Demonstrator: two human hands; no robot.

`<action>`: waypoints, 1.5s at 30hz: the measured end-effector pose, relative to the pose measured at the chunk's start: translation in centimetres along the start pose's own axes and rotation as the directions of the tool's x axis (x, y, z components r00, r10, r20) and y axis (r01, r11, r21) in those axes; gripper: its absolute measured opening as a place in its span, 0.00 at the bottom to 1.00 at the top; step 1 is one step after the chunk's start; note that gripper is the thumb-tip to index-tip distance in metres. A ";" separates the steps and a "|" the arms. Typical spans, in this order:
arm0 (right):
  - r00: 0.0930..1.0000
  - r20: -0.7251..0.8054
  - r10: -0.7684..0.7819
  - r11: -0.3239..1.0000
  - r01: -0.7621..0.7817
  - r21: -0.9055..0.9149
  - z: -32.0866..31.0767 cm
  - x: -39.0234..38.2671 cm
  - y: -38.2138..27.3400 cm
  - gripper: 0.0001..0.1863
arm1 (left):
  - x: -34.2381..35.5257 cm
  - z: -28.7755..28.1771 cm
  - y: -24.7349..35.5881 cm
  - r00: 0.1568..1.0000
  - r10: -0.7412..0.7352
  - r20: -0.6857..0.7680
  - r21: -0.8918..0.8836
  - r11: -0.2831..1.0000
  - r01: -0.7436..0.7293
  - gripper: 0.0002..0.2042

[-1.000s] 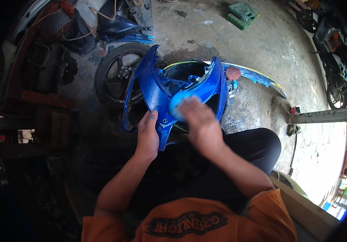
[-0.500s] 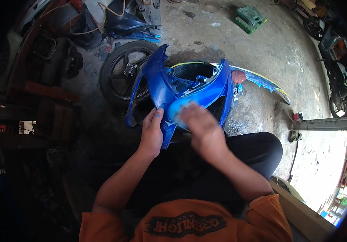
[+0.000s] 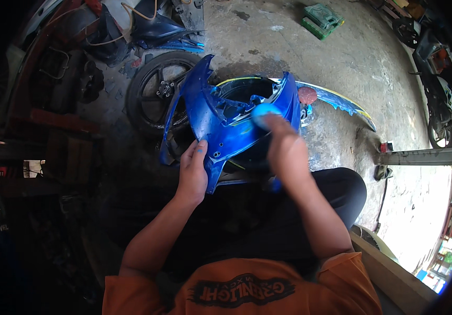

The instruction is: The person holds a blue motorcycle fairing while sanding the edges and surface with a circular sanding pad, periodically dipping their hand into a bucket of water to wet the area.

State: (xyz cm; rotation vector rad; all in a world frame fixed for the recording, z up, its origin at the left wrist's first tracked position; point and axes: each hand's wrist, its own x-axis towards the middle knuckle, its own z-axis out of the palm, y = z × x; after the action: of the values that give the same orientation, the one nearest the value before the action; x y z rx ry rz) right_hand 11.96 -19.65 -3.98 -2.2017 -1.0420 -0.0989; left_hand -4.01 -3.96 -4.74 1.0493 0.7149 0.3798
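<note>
A blue plastic motorcycle fairing [image 3: 195, 115] stands in front of my crossed legs, with small holes near its narrow lower part. My left hand [image 3: 193, 169] is closed on that lower part, thumb on the front surface. Blurred by motion, my right hand [image 3: 285, 146] grips a light blue round pad [image 3: 263, 112] against the panel's right side, just below the jagged opening. Behind the fairing lie a long curved panel [image 3: 341, 100] with a yellow edge and a round red disc [image 3: 307, 95]. A black wheel [image 3: 150, 65] is at its left.
A green case [image 3: 321, 20] lies farther back on the concrete floor [image 3: 257, 37]. Dark body panels [image 3: 157, 29] and clutter fill the back left. At the right are a motorbike [image 3: 436, 105], a metal beam [image 3: 415, 156] and a wooden plank [image 3: 389, 262] near my knee.
My right hand and the blue pad have moved up and to the right along the panel, uncovering the small holes. My left hand keeps its grip on the fairing.
</note>
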 end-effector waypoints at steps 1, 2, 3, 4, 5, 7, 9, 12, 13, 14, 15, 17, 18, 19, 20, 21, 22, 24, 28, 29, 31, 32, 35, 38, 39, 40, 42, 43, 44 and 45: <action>0.987 0.041 0.156 0.988 -0.156 -0.003 -0.9 0.9 1.6 0.21 | 0.1 0.3 0.0 1.000 0.003 0.001 -0.001 1.000 -0.003 0.22; 0.996 0.012 0.087 0.996 -0.086 -0.026 -0.4 0.6 2.1 0.22 | 0.2 0.5 0.0 1.000 -0.002 -0.003 0.007 1.000 0.002 0.22; 1.000 -0.018 0.014 0.998 -0.015 -0.053 0.0 0.3 2.5 0.22 | 0.4 0.6 0.0 1.000 -0.004 -0.003 0.014 1.000 0.004 0.22; 0.995 0.007 -0.099 0.995 0.099 -0.022 0.6 -0.2 0.4 0.23 | 0.4 0.2 0.1 1.000 0.002 -0.017 0.008 1.000 -0.002 0.22; 0.978 0.031 -0.207 0.978 0.207 -0.008 0.7 -0.9 -2.4 0.23 | 0.8 0.2 -0.1 1.000 0.007 -0.012 -0.005 1.000 -0.007 0.22; 0.938 0.085 -0.337 0.941 0.331 0.077 0.5 -2.7 -6.3 0.24 | 0.9 -0.2 -0.5 1.000 0.015 0.021 -0.009 1.000 -0.015 0.22; 0.964 0.038 -0.264 0.963 0.260 0.074 0.8 -1.4 -3.7 0.22 | 0.7 -0.2 -0.4 1.000 0.004 0.006 0.013 1.000 -0.004 0.22; 0.985 0.023 0.173 0.984 -0.173 0.031 -0.6 1.6 2.1 0.18 | 0.5 0.2 0.0 1.000 0.007 0.001 0.016 1.000 -0.007 0.22; 0.965 0.049 0.256 0.967 -0.255 -0.021 -0.8 1.9 2.7 0.19 | 0.4 0.3 0.0 1.000 -0.001 0.005 0.002 1.000 0.001 0.23; 0.990 0.005 0.139 0.988 -0.138 -0.064 0.3 1.3 2.9 0.20 | 0.3 0.4 0.1 1.000 0.003 0.007 -0.003 1.000 -0.003 0.23; 0.999 -0.039 0.012 0.993 -0.017 -0.115 1.4 0.6 2.4 0.20 | 0.3 0.5 0.3 1.000 0.005 0.005 0.009 1.000 -0.005 0.23; 0.959 -0.024 -0.283 0.955 0.279 -0.103 1.7 -0.9 -2.6 0.22 | 0.7 0.4 0.2 1.000 0.016 -0.009 0.012 1.000 -0.016 0.23; 0.941 0.006 -0.340 0.939 0.339 -0.060 0.9 -1.3 -4.6 0.22 | 1.0 0.4 -0.2 0.999 0.035 0.009 0.000 0.999 -0.035 0.23; 0.922 0.034 -0.385 0.923 0.386 -0.002 0.7 -1.8 -5.7 0.23 | 0.8 0.1 -0.6 0.999 0.043 0.020 0.001 0.999 -0.043 0.23; 0.941 0.011 -0.338 0.941 0.338 0.010 0.6 -1.3 -5.1 0.22 | 0.9 -0.2 -0.7 0.999 0.029 0.032 0.010 1.000 -0.030 0.22; 0.959 -0.009 -0.283 0.959 0.283 0.028 0.4 -0.5 -3.7 0.21 | 0.5 -0.3 -0.5 1.000 0.015 0.024 0.020 1.000 -0.015 0.22; 0.977 -0.050 -0.208 0.978 0.209 0.008 0.1 0.7 -2.1 0.19 | 0.2 0.2 0.1 1.000 -0.006 0.000 0.014 1.000 0.006 0.21; 0.999 -0.008 0.052 0.998 -0.052 -0.025 -0.2 1.6 0.7 0.21 | 0.1 0.4 0.4 1.000 -0.003 0.003 0.010 1.000 0.003 0.21; 0.969 -0.021 -0.246 0.969 0.246 0.021 0.6 -1.2 -3.1 0.25 | 0.6 0.5 0.3 1.000 -0.011 -0.004 0.024 1.000 0.011 0.21; 0.936 0.050 -0.349 0.929 0.338 0.151 0.2 -1.6 -4.9 0.28 | 0.7 0.5 0.2 1.000 -0.003 -0.023 0.035 0.999 0.004 0.22; 0.956 0.023 -0.291 0.953 0.288 0.090 0.1 -1.3 -4.6 0.22 | 0.6 0.5 0.2 0.999 -0.008 -0.038 0.067 0.998 0.010 0.22; 0.965 -0.083 -0.249 0.968 0.251 0.023 0.3 -0.2 -2.4 0.21 | 0.5 0.7 0.3 1.000 0.000 -0.029 0.039 0.999 0.001 0.22; 0.931 0.088 0.354 0.935 -0.352 -0.037 -1.4 2.8 1.4 0.19 | 0.4 0.4 0.4 1.000 0.001 -0.016 0.019 1.000 -0.001 0.22; 0.997 -0.045 -0.057 0.996 0.054 -0.066 0.2 0.4 -0.4 0.18 | 0.6 0.4 0.3 1.000 0.005 0.006 0.014 1.000 -0.005 0.22; 0.982 -0.046 -0.185 0.982 0.183 -0.044 1.0 -1.0 -2.3 0.20 | 0.8 0.4 0.2 1.000 0.010 0.004 0.015 1.000 -0.010 0.23; 0.963 0.028 -0.268 0.963 0.268 0.003 0.6 -1.6 -4.0 0.21 | 0.9 0.2 0.1 1.000 0.013 -0.003 0.011 1.000 -0.013 0.23; 0.961 0.072 -0.268 0.963 0.270 -0.008 0.1 -1.6 -4.3 0.23 | 1.0 -0.1 0.0 1.000 0.008 0.010 0.027 1.000 -0.008 0.23; 0.980 0.044 -0.192 0.978 0.195 -0.070 0.2 -0.7 -2.6 0.23 | 0.7 0.1 0.2 1.000 -0.002 0.013 0.036 0.999 0.002 0.23; 0.996 0.008 -0.085 0.994 0.085 -0.075 0.5 0.1 -0.5 0.21 | 0.5 0.5 0.4 1.000 -0.006 0.008 0.024 1.000 0.005 0.22; 0.996 0.029 0.083 0.996 -0.082 -0.044 0.0 1.4 0.9 0.22 | 0.5 0.8 0.6 1.000 0.000 0.004 0.005 1.000 0.000 0.22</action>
State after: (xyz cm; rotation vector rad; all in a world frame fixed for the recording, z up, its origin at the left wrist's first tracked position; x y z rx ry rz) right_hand 13.54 -19.17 -3.99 -2.2879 -0.9726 -0.0506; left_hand -3.09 -3.91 -4.11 1.0544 0.7129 0.3761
